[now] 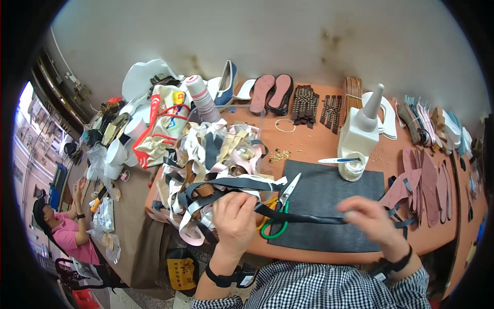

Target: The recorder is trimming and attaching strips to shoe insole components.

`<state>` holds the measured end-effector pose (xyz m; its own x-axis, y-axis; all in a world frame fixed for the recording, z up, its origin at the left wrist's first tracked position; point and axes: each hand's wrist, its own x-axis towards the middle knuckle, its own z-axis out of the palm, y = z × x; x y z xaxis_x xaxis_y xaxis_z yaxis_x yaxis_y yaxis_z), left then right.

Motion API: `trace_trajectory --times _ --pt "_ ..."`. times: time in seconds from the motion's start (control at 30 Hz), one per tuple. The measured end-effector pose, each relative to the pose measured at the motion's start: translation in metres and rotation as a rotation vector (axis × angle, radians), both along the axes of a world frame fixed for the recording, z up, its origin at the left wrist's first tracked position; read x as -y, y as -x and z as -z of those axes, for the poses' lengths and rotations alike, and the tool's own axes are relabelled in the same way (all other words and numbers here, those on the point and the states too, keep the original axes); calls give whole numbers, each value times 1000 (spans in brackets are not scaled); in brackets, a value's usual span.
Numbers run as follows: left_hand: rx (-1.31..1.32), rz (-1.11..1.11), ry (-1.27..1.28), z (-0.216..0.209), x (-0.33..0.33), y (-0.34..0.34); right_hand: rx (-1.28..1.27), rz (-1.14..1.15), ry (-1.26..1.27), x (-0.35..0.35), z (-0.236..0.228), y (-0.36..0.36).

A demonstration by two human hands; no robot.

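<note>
My left hand [235,219] is closed round a long black leather strip [303,218] at the edge of a heap of strips. The strip stretches right to my right hand [368,219], whose curled, slightly blurred fingers grip its far part. Scissors [289,191] with a green handle lie under the strip, blades pointing away, with an orange handle [263,220] beside them. Beneath is a dark leather sheet [329,190]. White, tan and grey strips [216,144] overflow from a clear bin [261,116] behind my left hand.
A white glue pot [357,136] stands on the sheet's far edge, a pen-like tool [337,160] across its cup. Pink straps [427,185] lie right; insoles [281,92], studded pieces [305,103] and a blue shoe [226,85] stand behind. A person in pink [82,234] sits far left.
</note>
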<state>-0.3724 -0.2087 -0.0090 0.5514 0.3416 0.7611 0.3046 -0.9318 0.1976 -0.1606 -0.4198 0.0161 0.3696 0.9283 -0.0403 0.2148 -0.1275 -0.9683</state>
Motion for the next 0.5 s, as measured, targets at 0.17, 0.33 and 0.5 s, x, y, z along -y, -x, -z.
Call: trace_trajectory --times 0.17,0.33,0.5 --pt "-32 31 -71 -4 9 4 157 -293 -199 -96 16 52" --pt "-44 90 -60 -6 7 8 -282 -377 86 -115 26 79" --pt "-70 176 75 -8 -9 13 -369 -300 -35 -116 12 90"
